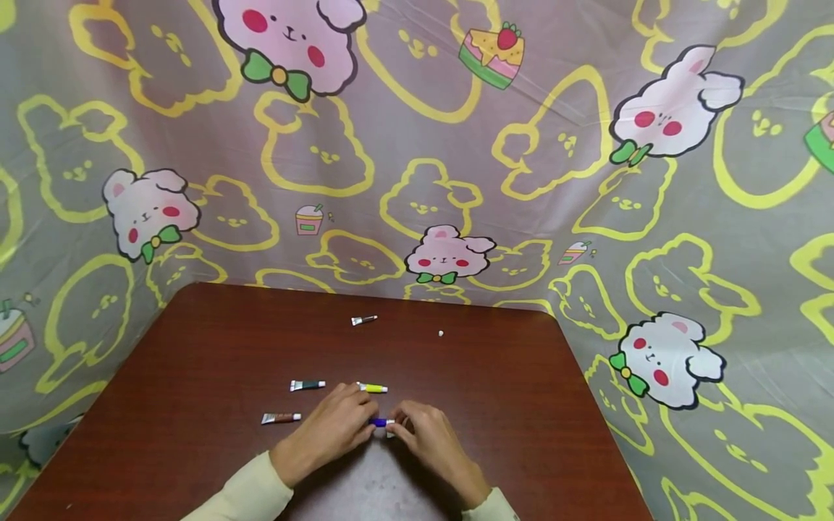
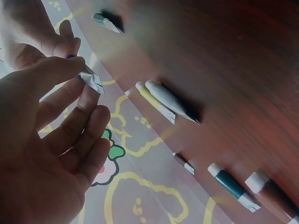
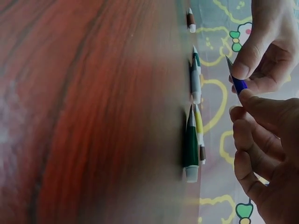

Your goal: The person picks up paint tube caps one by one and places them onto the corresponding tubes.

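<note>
No legible text, brand, number or sign was found in any view. The paint tubes (image 1: 307, 385) on the table (image 1: 195, 376) were seen too small and blurred for label print to be read. The backdrop cloth (image 1: 586, 181) was printed with cartoon figures only, without lettering.

Glossy wood-grain table (image 1: 195, 376); smooth printed cloth backdrop (image 1: 554, 181); blue tube (image 1: 380, 422) crimp looks like metal.

Dark reddish-brown wooden bench (image 1: 195, 376) with rounded corners and a glossy top. Behind and around, draped grey-mauve fabric backdrop (image 1: 404, 145) printed with pink bunnies, yellow outlines, cakes. Soft, even light.
</note>
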A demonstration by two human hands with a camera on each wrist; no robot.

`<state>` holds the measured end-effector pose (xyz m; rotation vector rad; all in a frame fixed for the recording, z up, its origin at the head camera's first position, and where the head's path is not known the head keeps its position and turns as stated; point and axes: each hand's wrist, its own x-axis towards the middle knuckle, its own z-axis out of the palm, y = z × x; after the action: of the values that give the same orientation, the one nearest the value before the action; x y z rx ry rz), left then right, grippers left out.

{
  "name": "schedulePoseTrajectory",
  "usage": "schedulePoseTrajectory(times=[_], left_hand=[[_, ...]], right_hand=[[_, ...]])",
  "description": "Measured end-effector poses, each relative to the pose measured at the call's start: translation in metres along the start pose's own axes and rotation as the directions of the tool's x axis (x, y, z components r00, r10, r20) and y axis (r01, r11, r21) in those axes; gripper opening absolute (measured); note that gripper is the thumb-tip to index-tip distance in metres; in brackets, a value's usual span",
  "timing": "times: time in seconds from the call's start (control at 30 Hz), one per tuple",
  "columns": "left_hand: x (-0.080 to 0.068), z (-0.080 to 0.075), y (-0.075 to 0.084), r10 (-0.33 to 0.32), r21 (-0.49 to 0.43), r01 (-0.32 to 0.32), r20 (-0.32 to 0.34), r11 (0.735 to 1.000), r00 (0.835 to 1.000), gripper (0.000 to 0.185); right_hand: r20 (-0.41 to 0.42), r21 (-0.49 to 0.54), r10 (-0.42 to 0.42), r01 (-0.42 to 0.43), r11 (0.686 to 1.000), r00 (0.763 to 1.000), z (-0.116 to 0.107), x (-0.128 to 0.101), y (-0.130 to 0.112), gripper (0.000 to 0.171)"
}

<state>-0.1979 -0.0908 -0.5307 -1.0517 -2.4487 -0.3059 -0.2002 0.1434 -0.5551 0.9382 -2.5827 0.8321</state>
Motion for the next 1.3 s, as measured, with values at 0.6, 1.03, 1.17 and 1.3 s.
schedulePoseTrajectory(times=[0.6, 1.03, 1.17, 1.3], left_hand=[[0.0020, 0.0033, 0.0009, 0.045, 0.000, -0.045, -0.100, 0.999, 0.994, 0.023], [0.0004, 0.0060, -0.0005, 0.022, 0.003, -0.022, -0.097, 1.000, 0.995, 0.024], [0.0013, 0.0068, -0.0011, 0.037, 0.007, -0.037, -0.125, 0.999, 0.991, 0.026], [0.0029, 0.0067, -0.0008, 0.048, 0.010, -0.047, -0.150, 0.999, 0.987, 0.026]], right_hand=[[-0.076, 0.020, 0.019, -0.017, 1.000, 0.997, -0.0026, -0.0017, -0.0005, 0.010], [-0.029, 0.160, -0.005, 0.010, 0.987, 1.000, -0.0045, -0.0049, 0.0025, 0.010], [-0.035, 0.140, 0.019, -0.014, 0.990, 0.999, -0.0050, -0.0058, 0.0037, 0.005], [-0.046, 0.100, 0.029, -0.025, 0.995, 0.998, -0.0051, -0.0061, 0.0045, 0.007]])
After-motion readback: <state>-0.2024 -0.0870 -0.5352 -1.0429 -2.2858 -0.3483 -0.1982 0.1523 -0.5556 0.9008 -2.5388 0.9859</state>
